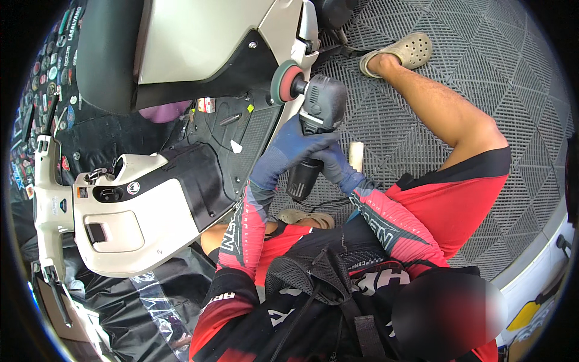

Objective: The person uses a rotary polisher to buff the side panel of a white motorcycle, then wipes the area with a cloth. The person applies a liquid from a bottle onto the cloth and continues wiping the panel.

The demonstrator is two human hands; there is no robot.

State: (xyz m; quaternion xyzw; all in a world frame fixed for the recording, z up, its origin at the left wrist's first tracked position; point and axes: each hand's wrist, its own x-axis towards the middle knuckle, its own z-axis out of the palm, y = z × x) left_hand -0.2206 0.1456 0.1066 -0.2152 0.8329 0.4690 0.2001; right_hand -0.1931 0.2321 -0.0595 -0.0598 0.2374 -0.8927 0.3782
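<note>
Grip: left hand point(292, 148) and right hand point(334, 160) both wrapped round polisher point(321, 113), frame centre. Long axis near-vertical; foam pad point(286, 83) up-left of both hands, facing scooter point(205, 42). Left hand nearer pad; contact: can't tell.

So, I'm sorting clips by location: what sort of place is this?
Probably a vehicle repair or detailing workshop: a cream scooter stands close by, the gloved left hand and right hand hold a power polisher, and the floor is grey grid tiling.
</note>
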